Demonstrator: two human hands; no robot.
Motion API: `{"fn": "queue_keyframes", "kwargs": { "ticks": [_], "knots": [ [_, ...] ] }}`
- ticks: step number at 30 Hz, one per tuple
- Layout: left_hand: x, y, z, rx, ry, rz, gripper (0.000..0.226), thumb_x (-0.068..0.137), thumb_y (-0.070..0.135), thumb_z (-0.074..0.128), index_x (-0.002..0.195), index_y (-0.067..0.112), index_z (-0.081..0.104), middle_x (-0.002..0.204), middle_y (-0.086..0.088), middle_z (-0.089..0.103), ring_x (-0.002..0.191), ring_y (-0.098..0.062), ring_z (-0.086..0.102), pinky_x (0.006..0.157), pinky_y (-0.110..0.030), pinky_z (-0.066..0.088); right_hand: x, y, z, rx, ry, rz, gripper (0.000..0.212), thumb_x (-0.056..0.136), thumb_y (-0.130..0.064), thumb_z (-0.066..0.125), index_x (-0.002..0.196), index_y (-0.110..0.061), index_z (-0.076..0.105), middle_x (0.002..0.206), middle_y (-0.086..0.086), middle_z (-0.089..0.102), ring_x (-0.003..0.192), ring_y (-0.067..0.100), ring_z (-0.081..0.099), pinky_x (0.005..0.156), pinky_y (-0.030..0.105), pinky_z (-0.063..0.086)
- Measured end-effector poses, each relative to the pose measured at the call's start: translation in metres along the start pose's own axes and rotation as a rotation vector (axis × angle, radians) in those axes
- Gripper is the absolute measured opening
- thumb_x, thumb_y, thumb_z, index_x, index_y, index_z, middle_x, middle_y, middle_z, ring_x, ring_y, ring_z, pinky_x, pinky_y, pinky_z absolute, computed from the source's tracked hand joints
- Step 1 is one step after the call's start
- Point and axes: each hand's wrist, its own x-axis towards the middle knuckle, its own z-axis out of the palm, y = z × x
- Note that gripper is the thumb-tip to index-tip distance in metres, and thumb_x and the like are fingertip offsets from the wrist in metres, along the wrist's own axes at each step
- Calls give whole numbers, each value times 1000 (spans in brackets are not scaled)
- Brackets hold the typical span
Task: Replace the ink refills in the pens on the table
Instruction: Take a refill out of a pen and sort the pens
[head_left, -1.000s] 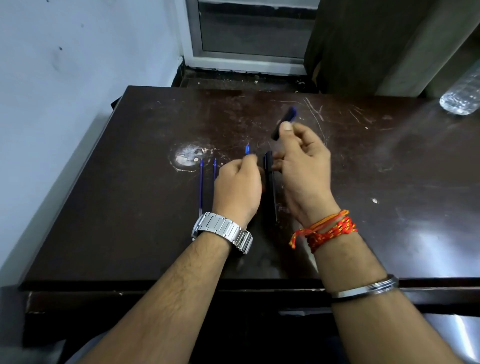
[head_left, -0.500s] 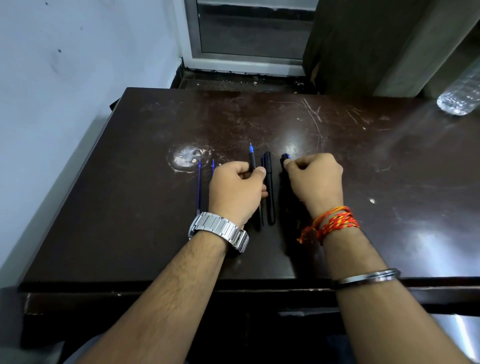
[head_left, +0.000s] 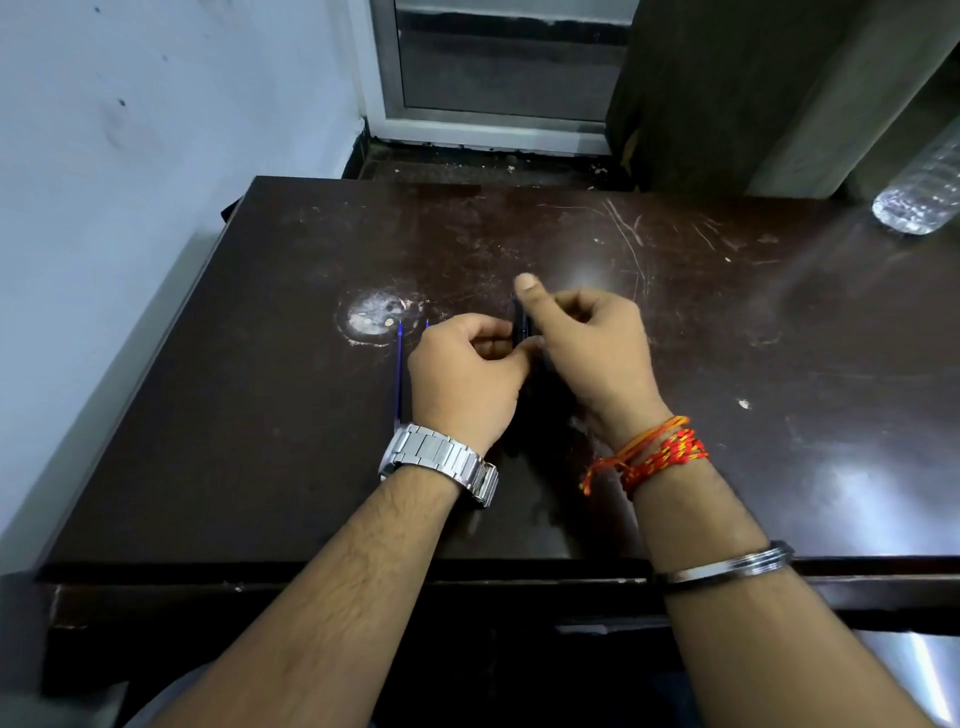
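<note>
Head view, left hand (head_left: 462, 374) and right hand (head_left: 597, 348) pinching slim dark pen (head_left: 519, 325), scratched glossy brown table (head_left: 727, 338), thin blue refill (head_left: 399, 364)

A table (head_left: 260, 415) stands before me, and the worn patch (head_left: 375, 317) on its top is the marker for everything else. The first refill (head_left: 399, 364) lies on the table, running from the patch's near edge toward me. The second refill (head_left: 427, 325) lies just right of it, mostly hidden under my left hand (head_left: 462, 379). That hand is right of the patch and nearer me. My right hand (head_left: 597, 353) is farther right, touching the left. Between them both grip a pen (head_left: 521, 325), right of the patch. A bottle (head_left: 919, 192) sits far right of the patch and behind it. A wall (head_left: 156, 156) runs left of the patch.
</note>
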Motion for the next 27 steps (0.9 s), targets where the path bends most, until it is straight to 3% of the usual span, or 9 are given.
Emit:
{"fn": "queue_keyframes", "kwargs": {
  "ticks": [3, 8, 11, 15, 18, 22, 24, 27],
  "knots": [
    [-1, 2, -2, 75, 20, 53, 9, 70, 18, 79, 70, 23, 71, 61, 12, 69, 59, 6, 64, 54, -10, 47, -3, 2, 8, 114, -94, 27, 37, 76, -43, 82, 73, -7, 73, 74, 12, 76, 70, 26, 73, 69, 43, 59],
    [0, 3, -4, 49, 31, 57, 8, 69, 17, 80, 70, 21, 73, 60, 11, 70, 55, 4, 65, 55, -15, 51, -3, 2, 11, 220, -106, 7, 31, 83, -28, 79, 70, -1, 71, 77, 27, 73, 65, 21, 61, 64, 41, 53],
    [1, 4, -5, 68, 44, 74, 7, 70, 15, 79, 73, 18, 75, 61, 12, 69, 55, 3, 65, 56, -15, 51, -4, 2, 13, 173, -106, -39, 30, 87, -27, 75, 70, -3, 73, 74, 24, 72, 62, 16, 59, 62, 35, 51],
    [3, 5, -8, 41, 10, 51, 8, 73, 12, 79, 80, 15, 76, 68, 3, 73, 63, -8, 70, 64, -27, 59, -3, 3, 15, 119, -120, -43, 29, 94, -28, 65, 70, -15, 73, 65, 6, 71, 62, 7, 60, 64, 26, 51],
    [5, 6, -10, 47, 22, 58, 11, 73, 13, 80, 82, 17, 76, 66, 1, 73, 62, -12, 71, 63, -27, 59, -3, 2, 17, 112, -125, -40, 31, 97, -32, 61, 71, -19, 72, 64, -4, 68, 64, 6, 61, 67, 27, 51],
    [2, 6, -11, 92, 49, 126, 12, 75, 13, 73, 86, 18, 74, 59, 1, 71, 55, -10, 67, 56, -24, 53, -5, 2, 20, 199, -109, 17, 27, 84, -41, 75, 87, -14, 73, 80, 4, 77, 79, 17, 72, 77, 37, 57],
    [2, 7, -10, 91, 58, 130, 18, 76, 13, 72, 92, 18, 73, 59, 2, 71, 55, -9, 67, 57, -26, 55, -6, 3, 21, 263, -80, 43, 25, 80, -33, 81, 92, -15, 68, 83, 7, 75, 81, 22, 73, 79, 38, 58],
    [3, 6, -8, 56, 60, 104, 33, 76, 16, 76, 108, 18, 68, 66, 5, 73, 61, -9, 70, 67, -32, 59, -5, 1, 19, 316, -76, 27, 22, 88, -18, 74, 104, -17, 59, 81, 7, 72, 75, 17, 68, 79, 35, 56]
  ]
}}
